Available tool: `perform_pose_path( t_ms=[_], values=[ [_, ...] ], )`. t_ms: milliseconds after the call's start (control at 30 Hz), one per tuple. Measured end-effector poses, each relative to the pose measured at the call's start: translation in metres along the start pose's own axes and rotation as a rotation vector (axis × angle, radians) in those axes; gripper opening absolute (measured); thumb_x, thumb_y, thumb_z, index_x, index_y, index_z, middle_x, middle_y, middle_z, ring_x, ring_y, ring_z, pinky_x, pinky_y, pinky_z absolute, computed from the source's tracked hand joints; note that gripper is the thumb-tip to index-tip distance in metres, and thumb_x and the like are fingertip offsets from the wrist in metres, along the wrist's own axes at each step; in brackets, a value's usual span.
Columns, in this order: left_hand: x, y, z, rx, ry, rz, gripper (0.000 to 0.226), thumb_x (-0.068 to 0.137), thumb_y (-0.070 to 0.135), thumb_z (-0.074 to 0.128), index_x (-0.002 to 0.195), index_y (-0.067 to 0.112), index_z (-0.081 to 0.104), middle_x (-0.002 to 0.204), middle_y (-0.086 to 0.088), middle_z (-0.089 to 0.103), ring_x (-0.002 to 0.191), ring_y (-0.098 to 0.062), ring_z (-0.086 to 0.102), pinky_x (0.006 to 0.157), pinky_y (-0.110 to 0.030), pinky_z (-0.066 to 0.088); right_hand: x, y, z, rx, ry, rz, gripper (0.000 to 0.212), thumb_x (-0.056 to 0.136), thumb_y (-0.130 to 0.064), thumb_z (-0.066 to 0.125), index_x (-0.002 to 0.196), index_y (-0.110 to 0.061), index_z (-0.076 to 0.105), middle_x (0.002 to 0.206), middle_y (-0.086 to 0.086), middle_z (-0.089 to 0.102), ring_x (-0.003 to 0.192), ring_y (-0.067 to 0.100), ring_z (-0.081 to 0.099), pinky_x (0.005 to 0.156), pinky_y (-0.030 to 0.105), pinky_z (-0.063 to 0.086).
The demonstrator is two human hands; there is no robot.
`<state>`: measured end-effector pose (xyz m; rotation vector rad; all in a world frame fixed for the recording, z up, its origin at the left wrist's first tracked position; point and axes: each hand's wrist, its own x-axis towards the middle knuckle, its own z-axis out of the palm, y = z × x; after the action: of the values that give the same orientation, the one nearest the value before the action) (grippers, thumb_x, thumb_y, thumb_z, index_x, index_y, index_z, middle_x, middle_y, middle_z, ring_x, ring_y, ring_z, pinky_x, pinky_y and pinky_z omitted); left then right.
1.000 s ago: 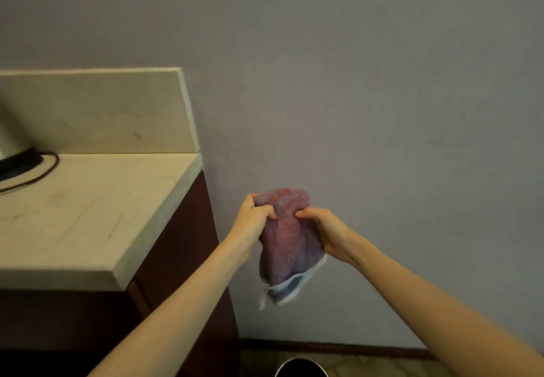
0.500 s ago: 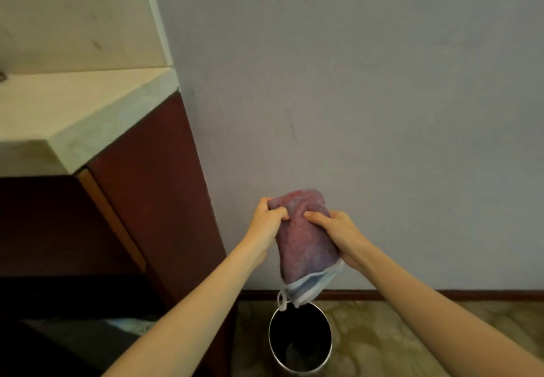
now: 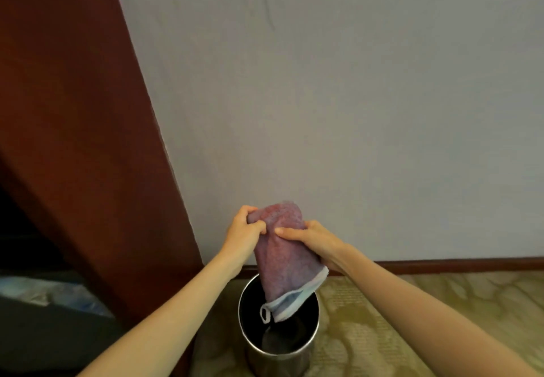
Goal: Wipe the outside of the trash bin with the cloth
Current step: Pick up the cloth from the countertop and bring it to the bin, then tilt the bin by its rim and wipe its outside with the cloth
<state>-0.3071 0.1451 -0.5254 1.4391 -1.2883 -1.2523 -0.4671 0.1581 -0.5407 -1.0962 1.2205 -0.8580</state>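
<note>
1. the left hand has its fingers curled tight round the top left corner of a mauve-pink terry cloth with a pale blue-white hem and a small hanging loop.
2. the right hand pinches the cloth's upper right side, with the thumb flat across the front and the fingers behind.
3. the cloth hangs bunched between both hands in the air. its hem and loop dangle over the open mouth of a round shiny steel trash bin. i cannot tell if it touches the rim.
4. the bin stands upright, dark inside, on a patterned olive-beige carpet just beside a red-brown wooden cabinet side. it is near the plain grey wall and its dark brown baseboard.
5. compared with half a second ago, the two-handed grip is unchanged, but the view has tipped down: the pale counter top has left the frame and the whole bin rim now shows.
</note>
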Motion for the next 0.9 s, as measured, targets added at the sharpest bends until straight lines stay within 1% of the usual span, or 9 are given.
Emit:
perform_pose_path(
  t_ms=[67,200,333,500,633,667,733,800,900],
  values=[
    [0.007,-0.039,0.011,0.007,-0.007,0.007,0.027,0.077,-0.003,0.054,0.101,0.007,0.058,0.090,-0.012,0.062,0.086,-0.023,0.057,0.076,-0.038,0.046,0.011,0.033,-0.007,-0.038,-0.008,-0.010,0.049,0.062,-0.043,0.083,0.098,-0.012,0.071,0.091,0.002,0.076,0.087,0.016,0.072,0.065,0.022,0.054],
    [0.016,-0.100,0.033,-0.007,-0.031,0.025,0.022,0.077,-0.001,0.055,0.094,0.012,0.058,0.084,-0.007,0.062,0.080,-0.020,0.057,0.069,-0.031,0.046,0.028,0.093,-0.019,-0.061,0.041,-0.018,0.036,0.063,-0.038,0.083,0.085,-0.011,0.075,0.085,0.004,0.076,0.082,0.017,0.072,0.061,0.022,0.054],
    [0.024,-0.139,0.050,-0.022,-0.047,0.065,0.021,0.078,-0.001,0.056,0.087,0.019,0.058,0.081,-0.002,0.062,0.081,-0.019,0.058,0.073,-0.033,0.047,0.039,0.135,-0.030,-0.042,0.076,-0.057,0.033,0.059,-0.039,0.083,0.077,-0.012,0.077,0.082,0.007,0.076,0.078,0.019,0.073,0.058,0.022,0.053],
    [0.030,-0.173,0.064,-0.001,-0.088,0.152,0.029,0.086,0.006,0.059,0.113,0.016,0.055,0.105,-0.005,0.065,0.097,-0.020,0.063,0.090,-0.040,0.052,0.047,0.172,-0.043,0.061,0.134,-0.114,0.041,0.058,-0.038,0.081,0.084,-0.007,0.076,0.089,0.011,0.075,0.084,0.023,0.072,0.065,0.028,0.055],
    [0.032,-0.208,0.072,0.019,-0.158,0.146,0.034,0.094,0.020,0.056,0.126,0.018,0.046,0.112,0.003,0.059,0.100,-0.014,0.062,0.079,-0.027,0.052,0.046,0.210,-0.056,0.223,0.232,-0.159,0.020,0.068,-0.025,0.079,0.077,-0.008,0.077,0.087,0.013,0.075,0.080,0.025,0.072,0.059,0.027,0.055],
    [0.031,-0.220,0.073,0.046,-0.166,0.130,0.031,0.095,0.022,0.055,0.125,0.019,0.047,0.111,0.003,0.060,0.098,-0.011,0.062,0.077,-0.024,0.051,0.044,0.220,-0.061,0.282,0.282,-0.168,0.016,0.070,-0.023,0.078,0.075,-0.007,0.076,0.085,0.013,0.075,0.078,0.024,0.072,0.057,0.027,0.055],
    [0.029,-0.247,0.075,0.179,-0.172,0.120,0.021,0.095,0.024,0.055,0.115,0.018,0.055,0.112,-0.002,0.066,0.099,-0.013,0.064,0.085,-0.030,0.052,0.040,0.240,-0.074,0.385,0.387,-0.168,0.018,0.071,-0.021,0.077,0.078,-0.006,0.075,0.083,0.012,0.075,0.076,0.024,0.072,0.056,0.028,0.055],
    [0.024,-0.273,0.078,0.371,-0.234,0.137,0.014,0.094,0.028,0.056,0.103,0.020,0.063,0.107,-0.004,0.071,0.101,-0.016,0.066,0.094,-0.038,0.051,0.034,0.259,-0.088,0.488,0.475,-0.135,0.027,0.070,-0.022,0.078,0.089,-0.004,0.072,0.086,0.012,0.075,0.079,0.026,0.072,0.063,0.032,0.056],
    [0.007,-0.300,0.088,0.585,-0.437,0.125,0.021,0.092,0.044,0.054,0.096,0.027,0.067,0.096,0.005,0.070,0.090,-0.009,0.066,0.085,-0.035,0.053,0.024,0.288,-0.105,0.608,0.586,-0.069,0.038,0.067,-0.021,0.079,0.098,-0.002,0.070,0.094,0.015,0.074,0.087,0.031,0.070,0.078,0.043,0.056]
  ],
)
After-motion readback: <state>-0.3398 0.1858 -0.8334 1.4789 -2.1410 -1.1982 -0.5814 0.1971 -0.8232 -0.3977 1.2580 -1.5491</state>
